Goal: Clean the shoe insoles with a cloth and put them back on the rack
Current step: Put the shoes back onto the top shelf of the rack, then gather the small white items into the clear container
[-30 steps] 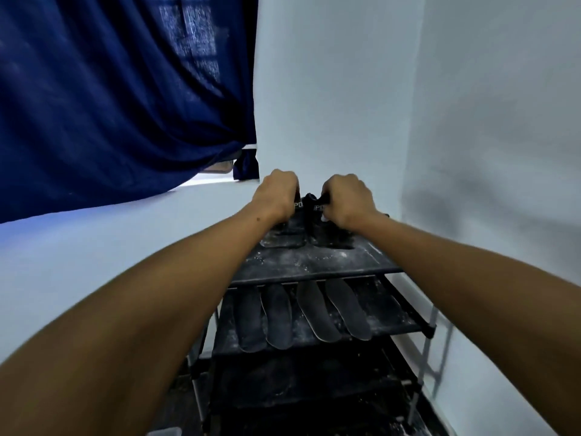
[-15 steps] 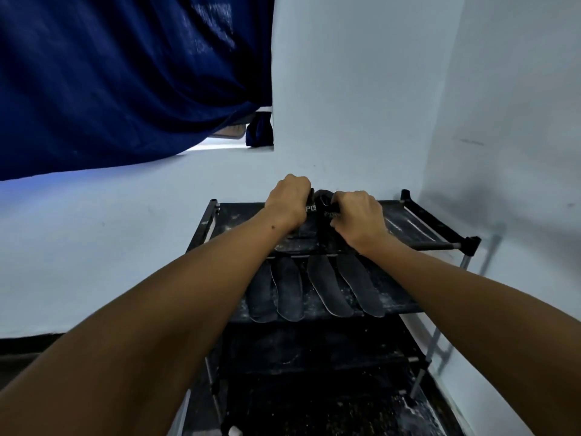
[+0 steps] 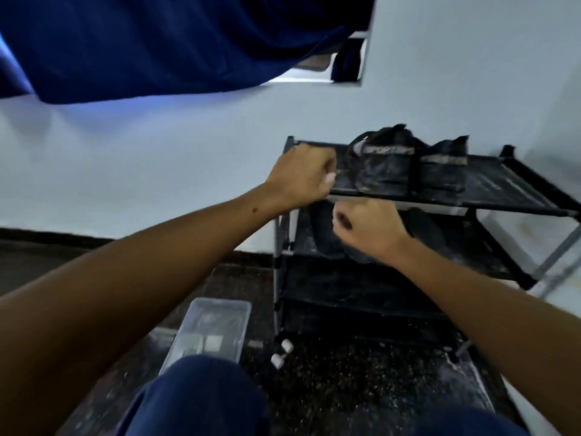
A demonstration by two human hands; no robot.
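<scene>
I am curling my right hand (image 3: 366, 228) at the second shelf, directly over the dark flat foam insoles (image 3: 327, 240); whether it is pinching one, I cannot tell. My left hand (image 3: 301, 176) is fisted at ten o'clock by the black metal-framed rack (image 3: 515, 196), holding nothing visible. The insoles' long axes are running six to twelve o'clock; the right hand is nearer.

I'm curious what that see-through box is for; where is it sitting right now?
The clear plastic container sits on the dark speckled floor at lower left of the head view, left of the black shoe rack, near two small white caps.
</scene>
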